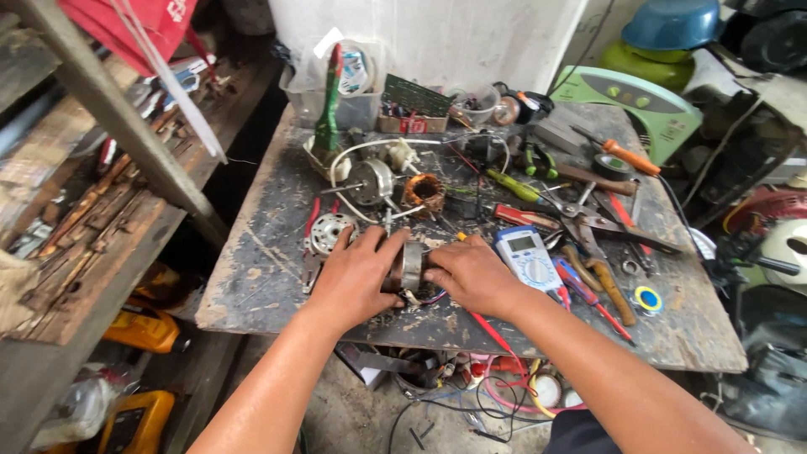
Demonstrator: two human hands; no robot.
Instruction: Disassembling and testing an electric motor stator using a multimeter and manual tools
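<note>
My left hand (357, 273) and my right hand (472, 273) close from both sides on a round metal motor stator (410, 266) with coloured wires trailing beneath it, near the front edge of a worn workbench (261, 277). Just behind my left hand lies a round perforated motor cover (329, 230). Farther back sit a motor housing with a shaft (370, 181) and a copper-wound coil (423, 192). A white and blue multimeter (525, 256) lies right beside my right hand, its red probe lead (492, 332) running under my wrist.
Scissors (588, 220), pliers (601, 282), screwdrivers (618, 155) and tape rolls (647, 298) crowd the bench's right half. A green-handled brush (328, 101) and a clear plastic box (353, 105) stand at the back. Wooden shelving (92, 227) runs along the left. Cables and parts (496, 391) lie underneath the bench.
</note>
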